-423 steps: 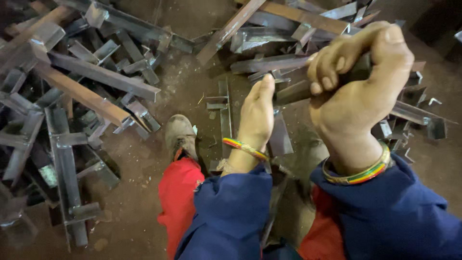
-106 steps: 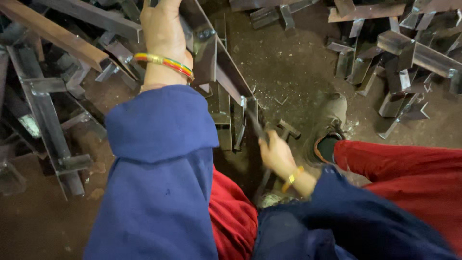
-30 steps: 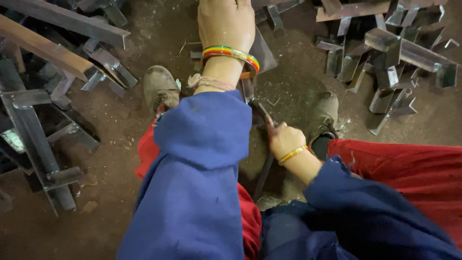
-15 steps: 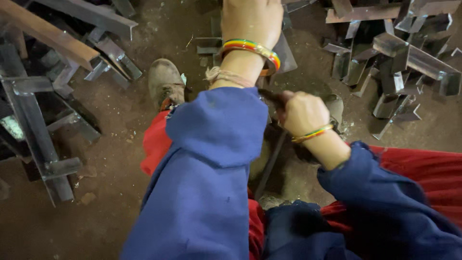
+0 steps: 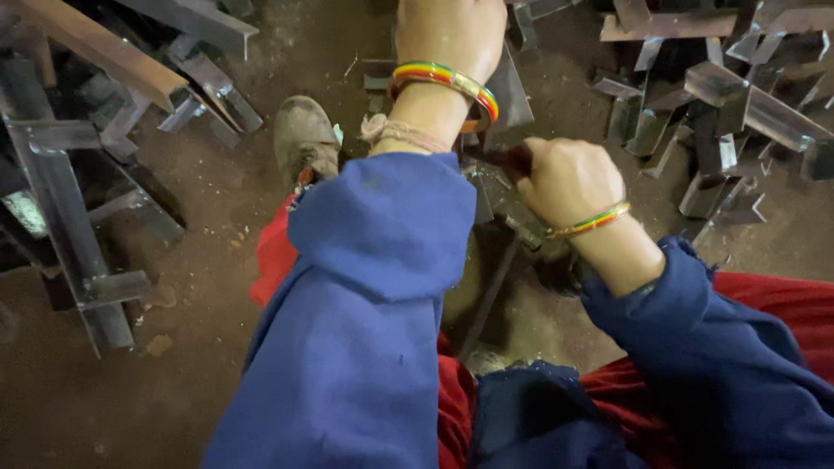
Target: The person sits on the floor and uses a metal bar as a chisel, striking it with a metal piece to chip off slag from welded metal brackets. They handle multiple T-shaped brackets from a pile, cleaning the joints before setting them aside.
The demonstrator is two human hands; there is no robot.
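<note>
My left hand point(image 5: 447, 35) is at the top middle, its fingers closed over a grey steel angle piece point(image 5: 512, 91) that stands on the dirt floor. A striped bangle sits on that wrist. My right hand point(image 5: 565, 178) is just right of and below it, clenched around the dark handle of a tool point(image 5: 519, 161). The tool's working end is hidden behind my left forearm. A thin dark rod point(image 5: 488, 300) runs down from under the right hand. Both arms wear blue sleeves over red trousers.
A worn shoe point(image 5: 304, 139) rests on the dirt floor left of my left wrist. Long steel angle frames point(image 5: 61, 200) lie at the left. A heap of short cut angle pieces point(image 5: 730, 113) fills the upper right.
My right hand has lifted from low beside the steel piece up to just under my left wrist. The left hand has kept its grip on the steel.
</note>
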